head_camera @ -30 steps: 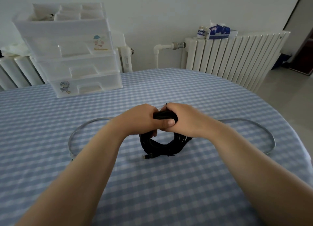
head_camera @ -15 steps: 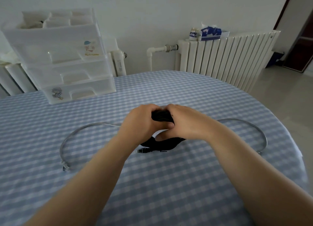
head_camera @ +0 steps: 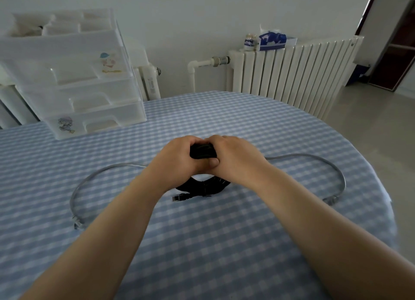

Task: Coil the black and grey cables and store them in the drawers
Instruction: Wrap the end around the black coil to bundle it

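Black cable, coiled into a bundle, is sitting upright at worktop centre. Left hand and right hand are both clamping the coil's top, fingers wrapped tight around it, thumbs touching. Its plug end is lying on the checked cloth just below. Grey cable is lying uncoiled in a wide arc behind the hands, ends near each side. Clear drawers are standing far left, all closed.
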A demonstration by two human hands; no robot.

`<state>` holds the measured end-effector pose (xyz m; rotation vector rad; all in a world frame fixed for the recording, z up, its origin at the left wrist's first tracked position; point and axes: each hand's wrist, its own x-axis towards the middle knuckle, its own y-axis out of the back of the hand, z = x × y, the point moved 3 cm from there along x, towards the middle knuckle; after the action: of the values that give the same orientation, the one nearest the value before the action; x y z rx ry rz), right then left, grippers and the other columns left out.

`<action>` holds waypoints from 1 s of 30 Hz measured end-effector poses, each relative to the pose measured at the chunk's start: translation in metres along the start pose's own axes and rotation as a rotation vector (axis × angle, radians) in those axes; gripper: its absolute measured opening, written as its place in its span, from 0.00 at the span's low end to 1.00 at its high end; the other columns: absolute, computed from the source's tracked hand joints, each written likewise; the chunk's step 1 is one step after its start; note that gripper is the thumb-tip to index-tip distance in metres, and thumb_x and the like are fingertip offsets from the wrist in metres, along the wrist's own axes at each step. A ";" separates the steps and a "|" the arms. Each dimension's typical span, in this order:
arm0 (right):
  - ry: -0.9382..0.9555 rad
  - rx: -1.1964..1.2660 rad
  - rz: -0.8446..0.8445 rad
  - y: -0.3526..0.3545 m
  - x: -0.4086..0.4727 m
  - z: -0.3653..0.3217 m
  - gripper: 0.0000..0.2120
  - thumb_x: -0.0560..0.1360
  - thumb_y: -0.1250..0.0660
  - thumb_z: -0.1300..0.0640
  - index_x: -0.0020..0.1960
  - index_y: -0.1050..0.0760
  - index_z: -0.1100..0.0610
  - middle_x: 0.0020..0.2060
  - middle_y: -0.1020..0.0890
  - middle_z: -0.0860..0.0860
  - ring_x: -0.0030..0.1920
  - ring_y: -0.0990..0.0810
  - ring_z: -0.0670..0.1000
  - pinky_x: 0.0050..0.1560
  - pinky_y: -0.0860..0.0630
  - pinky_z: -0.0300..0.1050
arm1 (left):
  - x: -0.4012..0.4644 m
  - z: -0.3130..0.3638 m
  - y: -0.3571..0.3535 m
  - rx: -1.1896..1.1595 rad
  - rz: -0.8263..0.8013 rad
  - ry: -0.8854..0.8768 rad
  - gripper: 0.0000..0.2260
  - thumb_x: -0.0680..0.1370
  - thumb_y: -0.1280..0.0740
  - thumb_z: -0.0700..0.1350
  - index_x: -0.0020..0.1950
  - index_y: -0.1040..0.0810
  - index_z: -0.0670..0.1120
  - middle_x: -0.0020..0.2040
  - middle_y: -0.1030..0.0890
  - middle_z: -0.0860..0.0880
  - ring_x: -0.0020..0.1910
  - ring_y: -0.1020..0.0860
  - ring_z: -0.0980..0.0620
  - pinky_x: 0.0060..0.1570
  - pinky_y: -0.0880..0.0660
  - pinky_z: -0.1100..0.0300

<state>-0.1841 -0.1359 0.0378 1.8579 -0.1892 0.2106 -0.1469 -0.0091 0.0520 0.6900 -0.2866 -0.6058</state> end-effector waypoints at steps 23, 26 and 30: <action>0.050 -0.127 0.128 0.004 -0.008 -0.009 0.25 0.71 0.35 0.33 0.56 0.27 0.53 0.46 0.20 0.47 0.49 0.23 0.48 0.44 0.31 0.41 | -0.004 0.002 0.014 -0.352 0.150 0.016 0.07 0.76 0.31 0.39 0.47 0.15 0.49 0.41 0.14 0.54 0.43 0.17 0.61 0.38 0.26 0.74; 0.131 -0.206 0.200 0.005 -0.010 -0.012 0.15 0.75 0.33 0.47 0.54 0.26 0.57 0.45 0.22 0.50 0.48 0.24 0.52 0.44 0.34 0.42 | -0.002 -0.004 0.013 -0.432 0.171 0.051 0.08 0.75 0.30 0.37 0.45 0.16 0.50 0.40 0.14 0.54 0.44 0.17 0.60 0.38 0.27 0.76; 0.131 -0.255 0.271 0.003 -0.009 -0.011 0.08 0.72 0.29 0.57 0.47 0.26 0.59 0.39 0.23 0.52 0.41 0.24 0.54 0.41 0.33 0.45 | -0.002 -0.002 0.008 -0.385 0.274 -0.001 0.08 0.74 0.29 0.37 0.47 0.16 0.51 0.40 0.14 0.54 0.42 0.17 0.59 0.40 0.26 0.74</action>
<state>-0.1940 -0.1259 0.0415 1.5556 -0.3609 0.4727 -0.1445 -0.0018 0.0555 0.2730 -0.2506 -0.3830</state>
